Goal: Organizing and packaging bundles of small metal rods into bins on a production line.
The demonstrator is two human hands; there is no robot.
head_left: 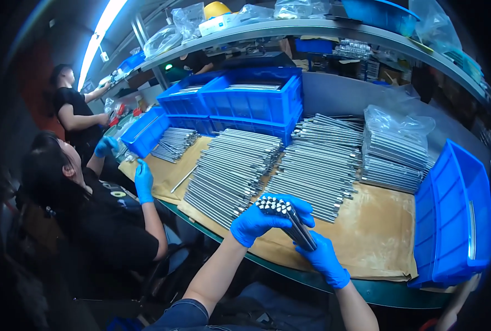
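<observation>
A tight bundle of metal rods [296, 227] is held up above the table's front edge, tilted, with its cut ends facing up and left. My left hand [256, 222], in a blue glove, wraps round the upper end of the bundle. Lower down, my gloved right hand [326, 258] grips the other end. Just beyond my hands lie two wide layers of similar rods, a left pile [223, 179] and a right pile [314, 176], side by side on brown paper [380, 237].
Blue bins [245, 102] stand stacked at the back. A blue bin [449, 215] sits at the right, near plastic-wrapped rod stacks [394, 151]. A co-worker [102, 215] in blue gloves sits close on my left; another person [77, 110] stands beyond. A shelf [311, 27] crosses overhead.
</observation>
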